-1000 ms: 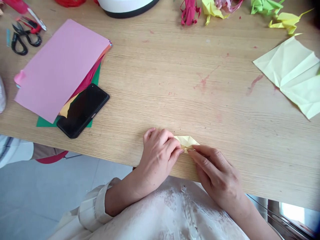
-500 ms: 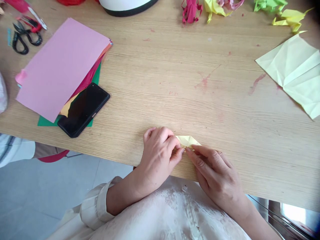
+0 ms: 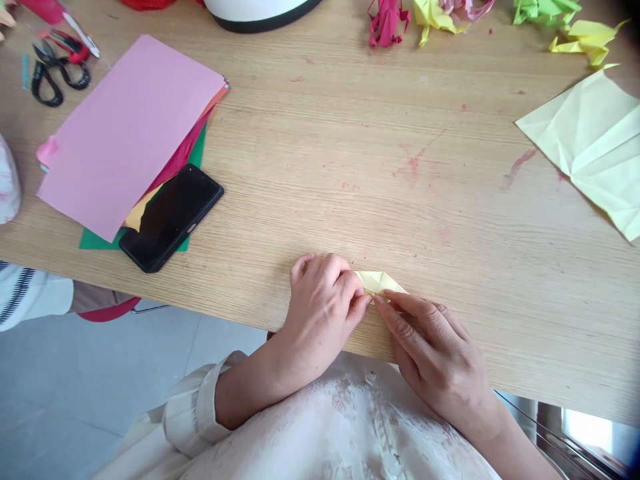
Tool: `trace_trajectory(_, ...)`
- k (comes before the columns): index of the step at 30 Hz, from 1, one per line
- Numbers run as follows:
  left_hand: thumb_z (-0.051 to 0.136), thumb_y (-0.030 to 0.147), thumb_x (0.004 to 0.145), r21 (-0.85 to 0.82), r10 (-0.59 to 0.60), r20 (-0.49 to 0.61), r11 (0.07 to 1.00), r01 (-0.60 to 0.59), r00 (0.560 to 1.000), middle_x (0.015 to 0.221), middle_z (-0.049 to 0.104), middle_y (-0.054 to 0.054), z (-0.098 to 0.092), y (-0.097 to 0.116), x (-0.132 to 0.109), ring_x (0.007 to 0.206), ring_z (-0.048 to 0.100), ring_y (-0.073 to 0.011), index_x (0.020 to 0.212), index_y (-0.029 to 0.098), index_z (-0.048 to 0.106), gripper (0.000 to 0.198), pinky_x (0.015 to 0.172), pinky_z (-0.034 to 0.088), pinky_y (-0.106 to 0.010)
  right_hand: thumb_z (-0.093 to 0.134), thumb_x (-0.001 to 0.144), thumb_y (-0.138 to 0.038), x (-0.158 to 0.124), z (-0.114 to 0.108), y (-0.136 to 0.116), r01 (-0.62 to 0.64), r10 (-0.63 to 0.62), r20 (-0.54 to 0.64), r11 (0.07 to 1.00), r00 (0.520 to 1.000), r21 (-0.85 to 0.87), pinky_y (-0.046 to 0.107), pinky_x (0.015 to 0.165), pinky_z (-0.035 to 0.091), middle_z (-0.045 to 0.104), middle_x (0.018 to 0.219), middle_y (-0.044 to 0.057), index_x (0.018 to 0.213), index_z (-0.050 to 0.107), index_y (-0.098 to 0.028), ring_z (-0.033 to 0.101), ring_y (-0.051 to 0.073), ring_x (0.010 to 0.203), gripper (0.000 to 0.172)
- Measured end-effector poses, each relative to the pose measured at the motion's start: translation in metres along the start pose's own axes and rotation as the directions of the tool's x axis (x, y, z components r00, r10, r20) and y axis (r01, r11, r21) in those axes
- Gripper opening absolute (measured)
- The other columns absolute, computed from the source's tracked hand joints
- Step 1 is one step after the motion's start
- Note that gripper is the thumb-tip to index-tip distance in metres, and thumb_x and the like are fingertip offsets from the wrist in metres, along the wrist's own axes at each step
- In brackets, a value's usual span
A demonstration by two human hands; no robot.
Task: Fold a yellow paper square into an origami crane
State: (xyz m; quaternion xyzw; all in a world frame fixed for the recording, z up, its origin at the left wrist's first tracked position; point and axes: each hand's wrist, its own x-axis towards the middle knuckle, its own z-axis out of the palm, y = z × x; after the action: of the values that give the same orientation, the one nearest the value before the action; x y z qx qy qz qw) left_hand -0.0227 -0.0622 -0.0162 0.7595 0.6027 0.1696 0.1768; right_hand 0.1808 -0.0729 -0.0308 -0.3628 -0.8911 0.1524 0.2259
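Observation:
A small piece of folded pale yellow paper (image 3: 379,281) lies at the table's near edge, between my two hands. My left hand (image 3: 327,307) is closed, its thumb and fingers pinching the paper's left end and lower edge. From the other side, my right hand (image 3: 433,340) presses its fingertips on the paper's lower right part. The fingertips of both hands nearly meet at the bottom edge. Much of the paper's lower side is hidden under the fingers.
Left on the table (image 3: 320,187) are a stack of coloured paper (image 3: 135,133), a black phone (image 3: 173,217) and scissors (image 3: 47,83). A creased pale yellow sheet (image 3: 595,147) lies right. Folded paper figures, including a crimson one (image 3: 387,23), sit at the back. Someone's sleeve (image 3: 35,297) shows left.
The whole view has shifted slightly, with things appearing a little further right. Both hands keep their hold on the folded paper, with hardly any movement of the fingers.

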Motion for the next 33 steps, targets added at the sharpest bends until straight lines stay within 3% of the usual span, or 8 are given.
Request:
trace_trajectory(10,0.059,0.019,0.092,-0.026,-0.010,-0.033,1.000,0.009,0.999,0.091,0.056,-0.002,0.0017,-0.0003,-0.0016,0.093,0.058,-0.0168,0.080,0.018,0.058,0.012,0.101,0.034,-0.041,0.060,0.087,0.000,0.0004,-0.0003,-0.0008,0.010,-0.010,-0.007,1.000,1.000,-0.011,0.042,0.093,0.053,0.064,0.123,0.019,0.131,0.060,-0.007,0.062,0.027,0.110,0.045)
trace_trajectory(33,0.056,0.022,0.094,0.056,-0.016,-0.012,0.998,0.016,1.000,0.094,0.056,-0.004,0.0045,-0.0017,-0.0010,0.092,0.055,-0.0197,0.082,0.020,0.053,0.013,0.097,0.037,-0.043,0.061,0.089,-0.001,-0.0015,0.0030,0.0007,0.037,-0.037,0.007,0.997,0.999,-0.067,0.042,0.094,0.053,0.063,0.124,0.019,0.140,0.054,-0.008,0.060,0.027,0.110,0.052)
